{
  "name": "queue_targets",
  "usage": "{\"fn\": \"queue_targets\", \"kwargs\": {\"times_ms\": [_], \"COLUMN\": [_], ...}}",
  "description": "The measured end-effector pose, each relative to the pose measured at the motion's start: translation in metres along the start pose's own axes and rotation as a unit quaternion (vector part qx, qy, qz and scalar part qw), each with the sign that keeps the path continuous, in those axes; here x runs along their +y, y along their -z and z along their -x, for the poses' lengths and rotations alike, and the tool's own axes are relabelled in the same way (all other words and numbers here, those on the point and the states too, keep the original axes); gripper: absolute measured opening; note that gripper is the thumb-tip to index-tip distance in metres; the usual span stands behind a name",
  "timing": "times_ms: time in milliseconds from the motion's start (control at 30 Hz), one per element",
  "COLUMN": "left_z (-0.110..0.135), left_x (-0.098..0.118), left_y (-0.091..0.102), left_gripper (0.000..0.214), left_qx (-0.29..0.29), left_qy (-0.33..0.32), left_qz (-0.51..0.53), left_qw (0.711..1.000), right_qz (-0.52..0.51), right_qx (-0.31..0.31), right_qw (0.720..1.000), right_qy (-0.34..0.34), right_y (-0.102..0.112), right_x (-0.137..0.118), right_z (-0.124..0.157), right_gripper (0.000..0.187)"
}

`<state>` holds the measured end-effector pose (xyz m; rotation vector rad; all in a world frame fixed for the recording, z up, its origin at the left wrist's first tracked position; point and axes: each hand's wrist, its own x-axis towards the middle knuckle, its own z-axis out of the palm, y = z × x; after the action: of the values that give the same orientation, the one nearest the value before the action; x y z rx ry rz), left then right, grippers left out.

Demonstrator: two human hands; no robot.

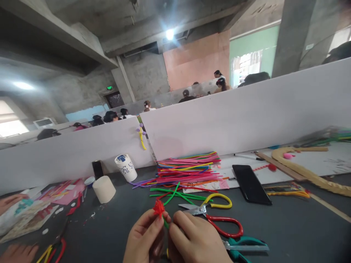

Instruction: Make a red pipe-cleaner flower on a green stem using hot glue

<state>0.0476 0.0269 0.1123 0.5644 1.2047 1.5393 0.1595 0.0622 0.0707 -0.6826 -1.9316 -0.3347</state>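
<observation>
My left hand and my right hand meet at the bottom middle of the view, over a dark table. Between their fingertips they pinch a small red pipe-cleaner flower on a green stem. The flower pokes up above my left fingers. Just beyond my right hand lie scissors with yellow and red handles. A teal-handled pair lies to the right of my right wrist.
A pile of coloured pipe cleaners and loose green ones lie ahead. A black phone lies right of them. A paper cup and a cream roll stand left. Another person's hands work at far left. White partitions wall the back.
</observation>
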Motion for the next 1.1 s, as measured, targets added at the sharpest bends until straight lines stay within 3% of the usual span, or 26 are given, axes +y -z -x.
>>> {"fn": "queue_targets", "kwargs": {"times_ms": [100, 233, 300, 367, 433, 500, 600, 700, 900, 1000, 1100], "left_z": [0.003, 0.011, 0.015, 0.018, 0.020, 0.021, 0.023, 0.025, 0.027, 0.023, 0.016], "left_x": [0.001, 0.006, 0.007, 0.007, 0.005, 0.003, 0.001, 0.002, 0.001, -0.001, -0.005], "left_y": [0.009, 0.024, 0.031, 0.037, 0.042, 0.046, 0.051, 0.055, 0.057, 0.054, 0.049], "left_gripper": [0.034, 0.037, 0.036, 0.035, 0.033, 0.032, 0.033, 0.036, 0.040, 0.040, 0.041], "left_qx": [-0.026, -0.033, -0.030, -0.026, -0.026, -0.033, -0.053, -0.068, -0.088, -0.088, -0.081], "left_qy": [-0.010, -0.012, -0.011, -0.009, -0.006, -0.004, 0.000, 0.002, 0.006, 0.017, 0.020], "left_qz": [-0.006, 0.011, 0.016, 0.019, 0.021, 0.022, 0.021, 0.012, 0.001, -0.003, -0.010], "left_qw": [1.000, 0.999, 0.999, 0.999, 0.999, 0.999, 0.998, 0.998, 0.996, 0.996, 0.996], "right_qz": [-0.102, -0.265, -0.287, -0.279, -0.253, -0.247, -0.290, -0.355, -0.478, -0.500, -0.511], "right_qx": [-0.056, -0.080, -0.101, -0.143, -0.170, -0.154, -0.117, -0.098, -0.027, -0.061, -0.104], "right_qw": [0.993, 0.944, 0.927, 0.927, 0.936, 0.944, 0.936, 0.904, 0.792, 0.757, 0.744], "right_qy": [-0.008, -0.181, -0.218, -0.206, -0.175, -0.155, -0.160, -0.215, -0.379, -0.417, -0.418], "right_y": [0.014, 0.039, 0.047, 0.047, 0.040, 0.031, 0.024, 0.031, 0.052, 0.046, 0.034], "right_x": [-0.002, -0.006, -0.011, -0.018, -0.026, -0.034, -0.043, -0.044, -0.019, -0.011, -0.015], "right_z": [-0.004, -0.019, -0.026, -0.029, -0.028, -0.024, -0.019, -0.021, -0.035, -0.032, -0.026], "right_gripper": [0.022, 0.004, 0.019, 0.032, 0.024, 0.014, 0.028, 0.030, 0.033, 0.033, 0.018]}}
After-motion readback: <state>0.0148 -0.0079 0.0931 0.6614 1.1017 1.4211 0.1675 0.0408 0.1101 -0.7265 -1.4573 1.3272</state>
